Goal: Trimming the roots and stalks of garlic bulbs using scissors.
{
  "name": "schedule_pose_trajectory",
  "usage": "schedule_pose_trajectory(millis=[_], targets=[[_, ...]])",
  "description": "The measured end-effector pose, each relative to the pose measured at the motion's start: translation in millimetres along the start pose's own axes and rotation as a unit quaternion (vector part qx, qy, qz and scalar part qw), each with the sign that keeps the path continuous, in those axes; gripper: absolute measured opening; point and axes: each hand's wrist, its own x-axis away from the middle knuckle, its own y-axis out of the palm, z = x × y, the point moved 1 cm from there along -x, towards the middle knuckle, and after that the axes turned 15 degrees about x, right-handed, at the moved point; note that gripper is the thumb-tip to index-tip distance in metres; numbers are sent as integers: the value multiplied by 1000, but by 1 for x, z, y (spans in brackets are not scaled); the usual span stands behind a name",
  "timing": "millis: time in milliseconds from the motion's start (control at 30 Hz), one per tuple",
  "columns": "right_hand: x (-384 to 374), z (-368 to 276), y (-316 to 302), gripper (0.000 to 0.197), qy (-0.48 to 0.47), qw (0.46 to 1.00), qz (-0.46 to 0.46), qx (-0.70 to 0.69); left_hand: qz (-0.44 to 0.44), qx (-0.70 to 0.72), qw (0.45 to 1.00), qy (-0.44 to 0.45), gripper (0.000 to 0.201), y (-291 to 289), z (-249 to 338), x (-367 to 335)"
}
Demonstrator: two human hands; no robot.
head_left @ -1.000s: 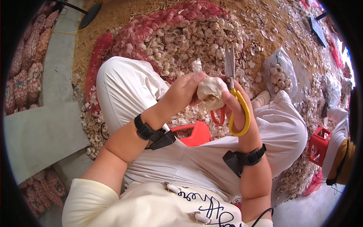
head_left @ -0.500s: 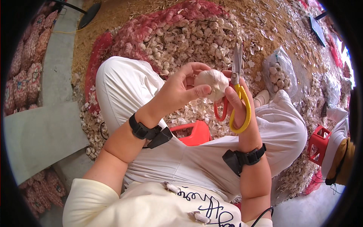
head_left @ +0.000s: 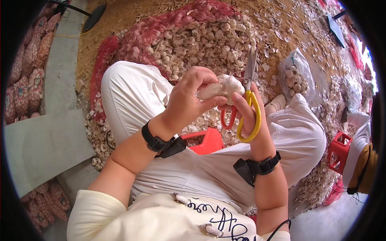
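A white garlic bulb [head_left: 232, 84] is held up between my two hands, above my lap. The fingers and thumb of my left hand [head_left: 189, 94] pinch a pale flap of garlic skin [head_left: 208, 91] at the bulb's left side. My right hand [head_left: 248, 114] supports the bulb from the right with its thumb and fingers. It also keeps hold of scissors [head_left: 257, 116] with one yellow and one red handle loop. Their blades point up and away from me, past the bulb; whether they are fully closed is hard to see.
Beyond my knees lies a heap of garlic bulbs and loose skins [head_left: 201, 44] on red netting [head_left: 136, 40]. A red plastic object [head_left: 211, 140] sits between my legs. A clear bag of garlic [head_left: 296, 76] and a red stool [head_left: 339, 152] are to the right. Filled mesh sacks [head_left: 28, 88] line the left.
My left hand has pulled a flap of skin leftward from the bulb, which now looks smaller and lumpier. The right hand and scissors have shifted slightly left.
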Motion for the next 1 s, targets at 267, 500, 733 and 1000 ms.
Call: schedule_pose_trajectory(millis=[267,500,733,1000], targets=[[-6,8,-5,38,1,999,25,-37,-37,289,945,-151,9,-6,8,5],[-7,6,-8,36,24,988,-47,-145,-33,53,991,-118,51,-9,-13,-3],[-7,22,-14,43,51,987,-85,-124,-139,160,961,-179,73,3,-1,-1],[-2,5,-3,40,19,1000,-5,-19,-105,160,961,-201,66,4,-4,3]])
